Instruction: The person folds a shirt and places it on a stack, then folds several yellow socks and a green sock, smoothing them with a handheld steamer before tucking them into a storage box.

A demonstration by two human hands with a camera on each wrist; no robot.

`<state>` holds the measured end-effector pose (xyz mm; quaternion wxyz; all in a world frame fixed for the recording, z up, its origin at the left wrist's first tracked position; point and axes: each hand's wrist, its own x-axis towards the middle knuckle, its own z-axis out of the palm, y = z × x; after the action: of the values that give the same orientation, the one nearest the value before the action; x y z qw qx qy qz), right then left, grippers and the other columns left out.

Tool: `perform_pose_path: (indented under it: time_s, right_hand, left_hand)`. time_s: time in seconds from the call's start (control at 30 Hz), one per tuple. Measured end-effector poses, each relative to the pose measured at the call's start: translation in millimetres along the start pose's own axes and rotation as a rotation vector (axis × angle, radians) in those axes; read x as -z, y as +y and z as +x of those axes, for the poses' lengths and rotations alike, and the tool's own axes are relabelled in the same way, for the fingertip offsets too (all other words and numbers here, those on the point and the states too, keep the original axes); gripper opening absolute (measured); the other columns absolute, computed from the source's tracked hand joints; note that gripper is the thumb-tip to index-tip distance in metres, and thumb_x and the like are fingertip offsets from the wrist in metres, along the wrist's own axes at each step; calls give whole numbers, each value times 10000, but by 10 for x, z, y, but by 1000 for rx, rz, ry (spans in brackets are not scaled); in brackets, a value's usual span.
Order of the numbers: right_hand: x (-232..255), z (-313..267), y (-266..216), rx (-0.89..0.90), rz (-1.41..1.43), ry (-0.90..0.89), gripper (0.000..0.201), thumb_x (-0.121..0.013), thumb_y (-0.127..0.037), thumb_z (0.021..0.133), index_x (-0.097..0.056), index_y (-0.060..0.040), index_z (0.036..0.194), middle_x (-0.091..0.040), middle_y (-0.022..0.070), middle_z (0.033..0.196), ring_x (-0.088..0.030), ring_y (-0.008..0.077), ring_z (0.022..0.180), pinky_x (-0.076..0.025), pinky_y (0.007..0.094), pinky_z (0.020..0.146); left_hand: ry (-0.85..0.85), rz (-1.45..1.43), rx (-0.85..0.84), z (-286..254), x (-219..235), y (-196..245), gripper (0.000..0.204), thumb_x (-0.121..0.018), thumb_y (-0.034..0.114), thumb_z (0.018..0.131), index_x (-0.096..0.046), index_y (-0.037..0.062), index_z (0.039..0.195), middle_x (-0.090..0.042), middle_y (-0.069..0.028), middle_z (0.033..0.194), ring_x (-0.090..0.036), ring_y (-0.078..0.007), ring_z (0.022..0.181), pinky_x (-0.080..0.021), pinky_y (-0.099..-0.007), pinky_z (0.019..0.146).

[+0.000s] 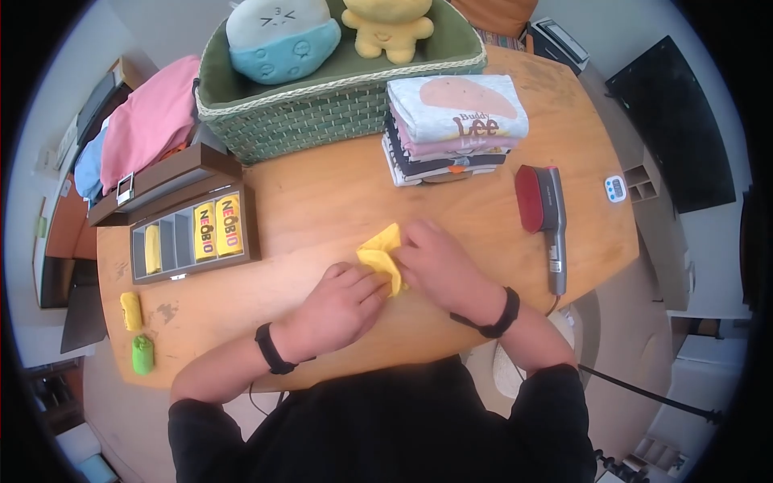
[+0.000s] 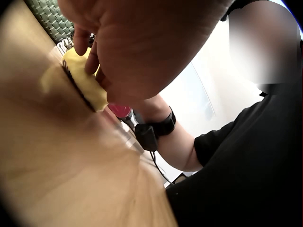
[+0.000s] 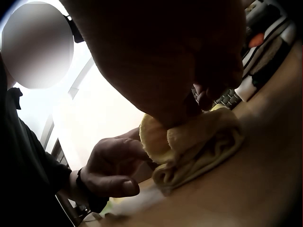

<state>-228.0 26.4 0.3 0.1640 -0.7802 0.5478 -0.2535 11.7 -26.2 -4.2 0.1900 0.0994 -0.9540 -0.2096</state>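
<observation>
A small folded yellow sock (image 1: 380, 249) is between the two hands above the wooden table. In the right wrist view the sock (image 3: 203, 139) shows layered folds and a cuff turned open like a pocket. My right hand (image 1: 435, 259) grips its far right side, fingers at the open fold. My left hand (image 1: 340, 302) holds the near left edge with bent fingers. Dark lettering shows on the sock (image 2: 81, 75) in the left wrist view. Parts of both hands' fingertips are hidden by the fabric.
At left stands a divided box (image 1: 173, 268) with rolled yellow socks. A yellow roll (image 1: 130, 311) and green roll (image 1: 142, 354) lie nearby. Behind are a woven basket (image 1: 302, 121) with plush toys and a folded shirt stack (image 1: 455, 121). A handheld steamer (image 1: 554, 217) and timer (image 1: 615, 188) lie right.
</observation>
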Motion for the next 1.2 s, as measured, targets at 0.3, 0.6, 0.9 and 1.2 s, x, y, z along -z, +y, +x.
perform_pose_path:
  time_s: [0.3,0.6,0.9,1.2]
  right_hand:
    - [-58,-165,-198,-127,10,62,146,-759,-118,861,-712,-24,963,-628,155,959,-662,371,860,-559,470,751]
    - [-99,-88,-172,-355,189,131,90,-686,-87,935,-644,-6,934,-678,208,905,-677,425,822,-555,490,731]
    - [-127,-115,-119,-400,315,158,102,-697,-74,907,-691,-7,984,-709,199,907,-695,416,857,-560,489,763]
    - [-178,-74,-140,-322,138,132,157,-682,-40,860,-708,1,1008,-706,219,950,-699,420,885,-571,497,782]
  left_hand:
    - [-127,72,-9,-32,51,13,332,-751,191,917,-710,25,1202,-653,-146,1298,-557,-330,1372,-365,-587,1217]
    - [-162,-11,30,-55,55,-20,461,-766,192,908,-662,10,1319,-591,-207,1400,-525,-380,1420,-366,-574,1235]
    - [-103,-59,48,-55,35,-33,582,-772,169,892,-600,-34,1410,-548,-243,1438,-551,-406,1360,-406,-555,1225]
    - [-61,-28,3,1,39,-31,530,-815,138,846,-649,-33,1320,-594,-248,1374,-600,-445,1244,-488,-528,1115]
